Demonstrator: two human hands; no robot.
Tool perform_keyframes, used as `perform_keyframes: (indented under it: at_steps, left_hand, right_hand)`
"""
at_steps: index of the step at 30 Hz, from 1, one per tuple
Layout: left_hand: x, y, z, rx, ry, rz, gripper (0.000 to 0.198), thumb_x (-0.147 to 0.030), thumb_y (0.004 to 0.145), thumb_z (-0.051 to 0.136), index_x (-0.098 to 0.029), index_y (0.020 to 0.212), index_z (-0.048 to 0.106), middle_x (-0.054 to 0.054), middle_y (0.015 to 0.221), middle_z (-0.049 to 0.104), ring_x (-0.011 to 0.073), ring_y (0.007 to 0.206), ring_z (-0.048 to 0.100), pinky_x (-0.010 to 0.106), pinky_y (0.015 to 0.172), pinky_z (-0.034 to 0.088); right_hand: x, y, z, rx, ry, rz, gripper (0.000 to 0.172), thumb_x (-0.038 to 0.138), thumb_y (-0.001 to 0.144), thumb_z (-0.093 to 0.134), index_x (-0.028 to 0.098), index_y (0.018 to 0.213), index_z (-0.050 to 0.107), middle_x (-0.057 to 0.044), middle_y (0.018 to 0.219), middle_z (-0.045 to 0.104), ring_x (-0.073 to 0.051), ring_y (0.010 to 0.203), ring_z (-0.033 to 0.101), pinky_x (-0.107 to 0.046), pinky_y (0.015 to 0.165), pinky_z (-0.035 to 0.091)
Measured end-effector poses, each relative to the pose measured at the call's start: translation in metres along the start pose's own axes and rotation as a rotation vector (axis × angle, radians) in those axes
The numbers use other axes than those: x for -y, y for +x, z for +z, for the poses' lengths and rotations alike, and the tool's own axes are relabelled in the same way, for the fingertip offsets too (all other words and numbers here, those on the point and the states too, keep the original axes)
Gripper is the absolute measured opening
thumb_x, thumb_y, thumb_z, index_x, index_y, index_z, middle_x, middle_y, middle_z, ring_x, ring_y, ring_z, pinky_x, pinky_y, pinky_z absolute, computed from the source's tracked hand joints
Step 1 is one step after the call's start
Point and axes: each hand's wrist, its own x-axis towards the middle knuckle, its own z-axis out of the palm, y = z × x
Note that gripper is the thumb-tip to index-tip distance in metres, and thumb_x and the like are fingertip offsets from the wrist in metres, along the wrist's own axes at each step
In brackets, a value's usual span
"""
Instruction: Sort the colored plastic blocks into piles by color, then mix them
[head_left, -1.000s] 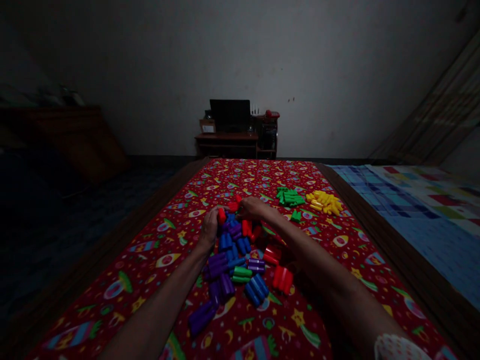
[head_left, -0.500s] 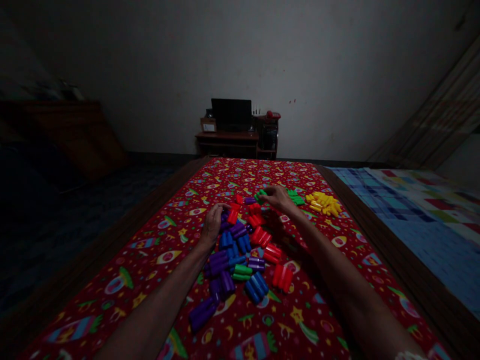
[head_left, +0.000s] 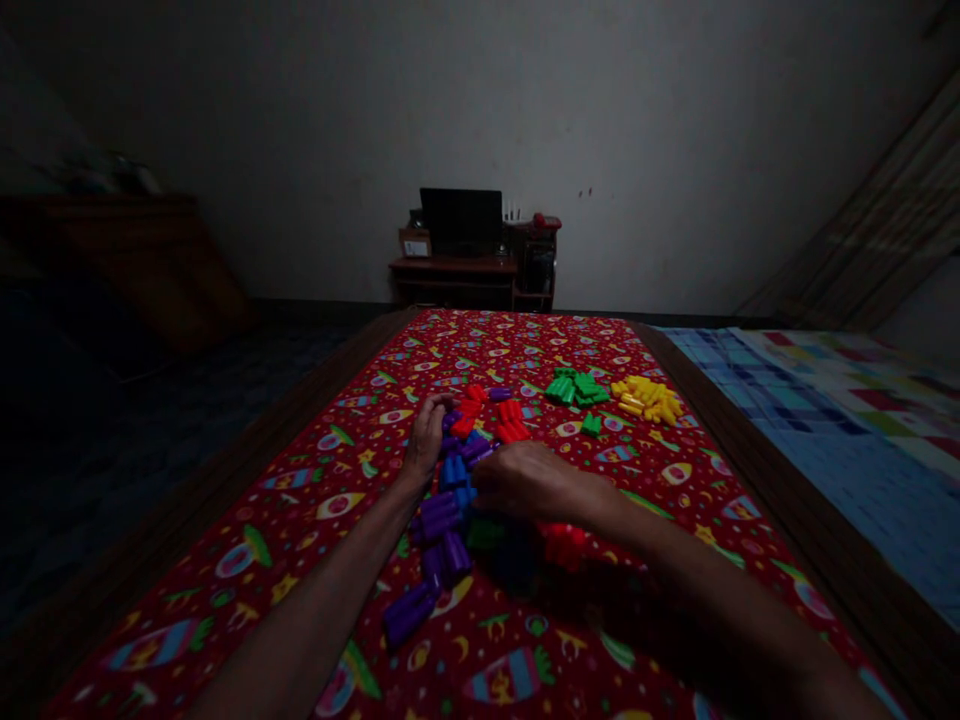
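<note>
My left hand [head_left: 429,435] rests at the left edge of a mixed pile of plastic toy blocks, its fingers loosely curved beside a purple block [head_left: 450,421] and apparently holding nothing. Over the middle of the pile hovers my right hand [head_left: 521,480], its fingertips pointing down and largely hidden. Beneath and around it lie blue blocks [head_left: 453,473], purple blocks [head_left: 437,517], red blocks [head_left: 512,422] and a shaded green block [head_left: 485,535]. Farther back on the right are a heap of green blocks [head_left: 576,387] and a single green block [head_left: 591,425] in front of it.
Yellow blocks [head_left: 646,399] form another heap right of the green one. All lie on a red patterned cloth [head_left: 337,580] with a dark brown border. A desk with a monitor [head_left: 460,220] stands against the wall; a blue checked sheet [head_left: 720,390] is at right.
My right hand has come back from the far side, where it held a green block, to above the pile's middle. That block has left its former spot. My left hand has barely shifted.
</note>
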Motion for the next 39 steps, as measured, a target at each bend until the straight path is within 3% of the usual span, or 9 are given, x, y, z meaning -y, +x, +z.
perform_keyframes:
  at_steps: [6,11,16,18,21,24,27,32,39]
  left_hand:
    - [-0.005,0.001,0.001,0.004,0.007,-0.006,0.026,-0.038,0.081,0.046,-0.021,0.096,0.059,0.005,0.1,0.069,0.0212,0.099,0.062,0.039,0.09,0.05]
    - [-0.006,0.0,0.001,0.005,0.018,0.009,0.028,-0.039,0.081,0.046,-0.02,0.098,0.06,0.006,0.101,0.068,0.022,0.102,0.062,0.039,0.091,0.049]
    - [-0.004,0.0,0.0,0.015,0.026,-0.045,0.03,-0.04,0.08,0.047,-0.022,0.101,0.06,0.006,0.105,0.067,0.0228,0.099,0.062,0.033,0.071,0.054]
    - [-0.003,0.001,0.0,0.013,0.026,-0.045,0.03,-0.041,0.08,0.048,-0.022,0.099,0.061,0.006,0.103,0.068,0.0226,0.097,0.063,0.032,0.068,0.054]
    - [0.0,0.004,-0.001,0.01,0.033,-0.029,0.032,-0.043,0.078,0.049,-0.021,0.097,0.061,0.007,0.101,0.068,0.023,0.095,0.063,0.033,0.069,0.054]
    - [0.003,0.006,-0.002,0.023,0.028,-0.025,0.035,-0.046,0.077,0.05,-0.021,0.099,0.06,0.007,0.1,0.068,0.0235,0.094,0.063,0.034,0.07,0.054]
    - [0.005,0.007,-0.002,0.027,0.029,-0.029,0.037,-0.047,0.077,0.051,-0.021,0.101,0.06,0.008,0.102,0.068,0.0245,0.097,0.062,0.036,0.072,0.054]
    - [0.006,0.007,-0.003,0.025,0.045,-0.013,0.038,-0.049,0.077,0.051,-0.021,0.101,0.06,0.008,0.103,0.068,0.0249,0.101,0.062,0.038,0.08,0.052]
    - [0.01,0.01,-0.003,0.031,0.036,-0.01,0.041,-0.052,0.076,0.052,-0.021,0.101,0.061,0.007,0.101,0.068,0.0241,0.096,0.062,0.041,0.087,0.049]
  right_hand:
    - [0.022,-0.012,0.024,0.082,-0.194,-0.054,0.023,0.031,0.088,0.061,0.013,0.102,0.066,-0.01,0.089,0.067,-0.017,0.082,0.059,-0.026,0.069,0.039]
    - [0.011,-0.004,0.007,0.193,-0.095,-0.049,0.021,0.023,0.085,0.062,0.012,0.102,0.066,-0.008,0.085,0.068,-0.015,0.073,0.059,-0.023,0.063,0.037]
    - [-0.008,-0.001,-0.017,0.193,0.217,-0.052,0.039,0.016,0.077,0.067,0.015,0.115,0.066,-0.006,0.094,0.072,-0.014,0.076,0.063,-0.021,0.064,0.041]
    - [-0.028,-0.003,-0.024,0.126,0.364,0.013,0.043,0.015,0.077,0.064,0.016,0.12,0.064,-0.005,0.094,0.073,-0.013,0.075,0.064,-0.02,0.064,0.044]
    - [-0.072,-0.004,-0.031,-0.139,0.483,0.208,0.037,0.017,0.08,0.059,0.014,0.116,0.067,-0.004,0.086,0.074,-0.013,0.07,0.065,-0.021,0.062,0.046]
    - [-0.123,-0.002,-0.037,-0.458,0.356,0.514,0.031,0.017,0.08,0.058,0.012,0.108,0.071,-0.007,0.091,0.075,-0.017,0.078,0.068,-0.024,0.067,0.049]
    - [-0.162,0.003,-0.041,-0.572,0.129,0.711,0.031,0.017,0.081,0.057,0.013,0.107,0.071,-0.009,0.099,0.074,-0.02,0.091,0.068,-0.025,0.076,0.049]
    - [-0.186,0.004,-0.048,-0.44,-0.094,0.733,0.028,0.018,0.082,0.053,0.011,0.101,0.073,-0.011,0.094,0.074,-0.019,0.086,0.066,-0.023,0.074,0.044]
    - [-0.167,-0.036,-0.049,-0.244,-0.151,0.658,0.032,0.027,0.09,0.046,0.01,0.081,0.072,-0.006,0.07,0.066,-0.014,0.062,0.056,-0.023,0.055,0.032]
